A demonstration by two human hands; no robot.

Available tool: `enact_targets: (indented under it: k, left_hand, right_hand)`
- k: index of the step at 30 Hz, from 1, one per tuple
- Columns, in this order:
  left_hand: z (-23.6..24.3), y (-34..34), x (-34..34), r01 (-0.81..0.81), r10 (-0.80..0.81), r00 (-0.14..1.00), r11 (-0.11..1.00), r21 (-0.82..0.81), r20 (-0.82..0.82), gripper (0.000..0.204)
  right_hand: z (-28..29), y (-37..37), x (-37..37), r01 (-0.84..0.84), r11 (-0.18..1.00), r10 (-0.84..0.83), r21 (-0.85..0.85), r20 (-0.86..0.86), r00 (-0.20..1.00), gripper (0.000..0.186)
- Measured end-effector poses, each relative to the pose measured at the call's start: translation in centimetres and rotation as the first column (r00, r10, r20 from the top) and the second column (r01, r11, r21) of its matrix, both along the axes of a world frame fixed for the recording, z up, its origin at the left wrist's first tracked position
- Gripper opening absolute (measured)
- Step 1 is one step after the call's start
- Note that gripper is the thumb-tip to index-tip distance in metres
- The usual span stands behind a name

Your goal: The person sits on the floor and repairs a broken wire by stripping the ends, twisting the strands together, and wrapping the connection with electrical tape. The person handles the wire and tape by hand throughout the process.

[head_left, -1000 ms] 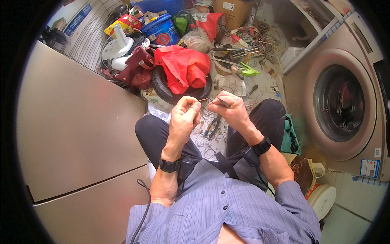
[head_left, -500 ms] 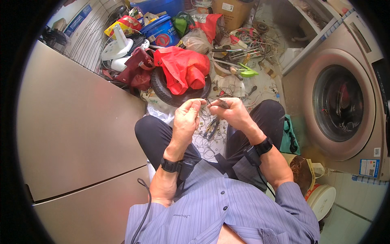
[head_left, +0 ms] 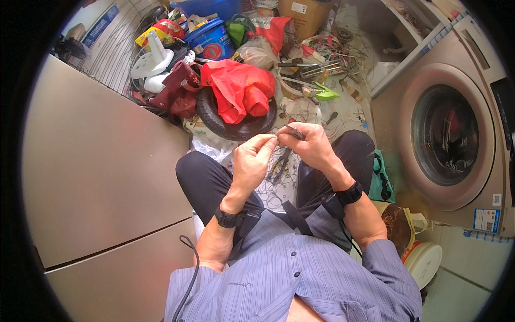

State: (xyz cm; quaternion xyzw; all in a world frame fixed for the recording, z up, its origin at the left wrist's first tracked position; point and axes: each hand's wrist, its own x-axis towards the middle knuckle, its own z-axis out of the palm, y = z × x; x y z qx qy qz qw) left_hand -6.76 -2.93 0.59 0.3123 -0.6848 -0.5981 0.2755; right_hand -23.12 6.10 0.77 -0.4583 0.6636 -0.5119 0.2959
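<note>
My left hand [head_left: 252, 163] is closed in a pinch, thumb against forefinger. What it pinches is mostly covered by the fingers; a thin wire runs close to them. Touching its fingertips, my right hand [head_left: 309, 145] is closed around a small dark metal tool [head_left: 296, 133], whose flat end shows above the thumb; its exact kind is hidden. Both hands are raised between my knees, over a pale floor strewn with thin wires [head_left: 272, 201]. Below them lie dark-handled pliers [head_left: 279, 167].
Just beyond my hands, a red bag [head_left: 236, 88] covers part of a tyre [head_left: 214, 118]. Behind are a blue bucket [head_left: 210, 40] and a cable heap [head_left: 343, 53]. A washing machine [head_left: 399, 126] stands right, a large metallic-beige panel [head_left: 107, 161] left.
My hands have come together, and their fingertips now meet. The left moved slightly right; the right rose slightly. The dark wire visible between them before is now mostly covered.
</note>
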Motion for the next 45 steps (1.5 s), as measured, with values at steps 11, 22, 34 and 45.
enact_targets:
  k: [11,22,34,45]
  left_hand:
    - [-0.7,0.3,0.0,0.039,-0.039,0.999,0.992,0.117,0.001,0.013]
    - [-3.0,0.4,-0.7,0.073,0.003,0.978,0.932,0.356,-0.209,0.012]
    - [-2.2,0.2,-0.8,0.191,0.152,0.884,0.746,0.637,-0.443,0.033]
    - [-1.7,0.1,-1.2,0.339,0.076,0.807,0.752,0.565,-0.585,0.029]
  right_hand:
    - [0.1,0.5,0.3,0.005,0.999,-0.017,-0.042,-0.289,0.957,0.013]
    - [-1.6,0.8,0.7,0.114,0.993,-0.113,0.014,-0.007,0.994,0.014]
    - [-2.9,0.7,1.1,0.179,0.976,-0.213,-0.121,-0.398,0.892,0.009]
    - [1.5,1.4,-0.1,-0.098,0.987,0.078,0.125,0.152,0.985,0.018]
